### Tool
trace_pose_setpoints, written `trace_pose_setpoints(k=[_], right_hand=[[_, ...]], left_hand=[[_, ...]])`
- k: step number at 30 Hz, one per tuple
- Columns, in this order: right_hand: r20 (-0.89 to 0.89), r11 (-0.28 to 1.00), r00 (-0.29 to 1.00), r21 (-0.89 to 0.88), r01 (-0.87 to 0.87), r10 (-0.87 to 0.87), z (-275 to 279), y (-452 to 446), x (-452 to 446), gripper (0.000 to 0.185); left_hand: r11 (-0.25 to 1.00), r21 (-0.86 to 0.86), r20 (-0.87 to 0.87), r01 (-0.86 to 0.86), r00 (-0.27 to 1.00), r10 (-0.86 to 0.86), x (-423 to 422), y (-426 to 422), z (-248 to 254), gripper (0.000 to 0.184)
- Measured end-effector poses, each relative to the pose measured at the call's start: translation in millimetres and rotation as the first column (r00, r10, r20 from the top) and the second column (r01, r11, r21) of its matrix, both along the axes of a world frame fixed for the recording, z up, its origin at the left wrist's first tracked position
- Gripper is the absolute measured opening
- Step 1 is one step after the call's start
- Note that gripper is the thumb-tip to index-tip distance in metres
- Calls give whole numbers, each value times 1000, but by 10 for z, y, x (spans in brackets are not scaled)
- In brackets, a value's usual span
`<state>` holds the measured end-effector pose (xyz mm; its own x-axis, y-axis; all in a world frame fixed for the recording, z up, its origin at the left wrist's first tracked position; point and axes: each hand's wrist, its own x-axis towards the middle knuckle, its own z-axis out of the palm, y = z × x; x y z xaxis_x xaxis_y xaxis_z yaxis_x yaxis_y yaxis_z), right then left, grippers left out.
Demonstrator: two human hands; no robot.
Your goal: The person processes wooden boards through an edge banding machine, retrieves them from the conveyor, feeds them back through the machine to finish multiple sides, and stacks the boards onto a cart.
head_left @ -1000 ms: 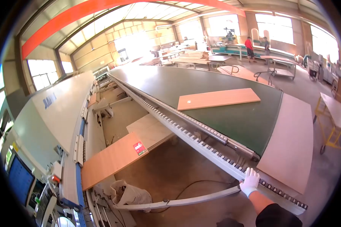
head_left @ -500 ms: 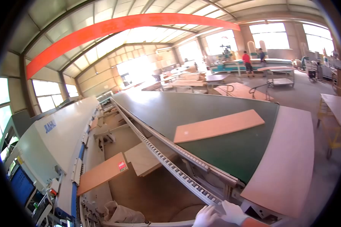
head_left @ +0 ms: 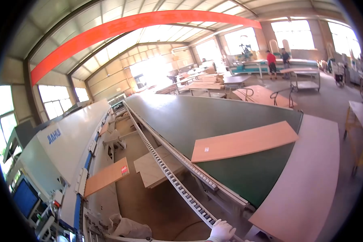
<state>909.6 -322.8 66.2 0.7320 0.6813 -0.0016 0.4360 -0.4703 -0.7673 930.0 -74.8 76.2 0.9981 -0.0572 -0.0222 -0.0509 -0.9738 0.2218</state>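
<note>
My left hand [head_left: 222, 231], in a white glove, is at the bottom of the view with its fingers curled over the near end of a long roller rail [head_left: 171, 177]. My right hand is not clearly visible; only a small pale patch shows at the bottom edge beside the rail. Right of the rail, a wood-coloured panel [head_left: 246, 141] with a small white label lies across the green conveyor belt [head_left: 246, 181]. To the left, another panel [head_left: 107, 177] with a red label sticks out from the edge of the machine [head_left: 64, 141].
A pale board [head_left: 302, 177] lies along the conveyor's near right end. Pale boards [head_left: 159, 165] lie low beneath the rail, and a whitish sack [head_left: 129, 228] sits at the lower left. A monitor [head_left: 25, 197] stands far left. Two people [head_left: 272, 64] stand at the back right.
My right hand has dropped out of clear view, while the left stays at the rail's end. On the belt, the panel has come nearer and to the right. The red-labelled panel sits slightly farther away.
</note>
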Motion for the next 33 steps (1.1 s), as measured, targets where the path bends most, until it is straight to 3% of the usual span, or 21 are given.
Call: trace_pose_setpoints(k=[1,2,4,8,12,18,27,30,32,33], right_hand=[[-27,1000,999,-11,-23,23,28,17,14,40],[-50,999,998,-25,-48,47,47,10,27,45],[-90,998,995,-38,-49,45,75,-5,12,55],[-16,999,1000,-29,-23,23,-73,-20,18,58],[-44,998,998,-33,-46,44,5,-18,22,60],[-89,999,995,-13,-35,34,-4,8,14,60],[-111,998,994,-62,-21,14,205,19,14,59],[-6,1000,1000,-4,-1,1,26,24,-13,53],[-108,994,994,-105,-44,32,394,46,74,52],[-197,978,977,-173,-120,85,494,44,117,51]], left_hand=[[1000,11,-138,12,990,-10,95,83,127,36],[1000,18,-155,24,988,-21,76,117,30,36],[1000,-8,226,-6,974,8,59,103,-86,38],[1000,-17,186,17,982,-14,64,146,-226,32],[1000,22,305,5,952,-11,61,137,-270,28],[1000,-19,230,-1,973,6,75,144,-228,29],[999,-35,255,-9,967,18,70,148,-283,30],[999,-28,234,28,972,-20,82,152,-211,30],[995,-39,208,90,975,-80,95,178,-132,30],[995,-35,98,90,991,-87,140,210,-90,33]])
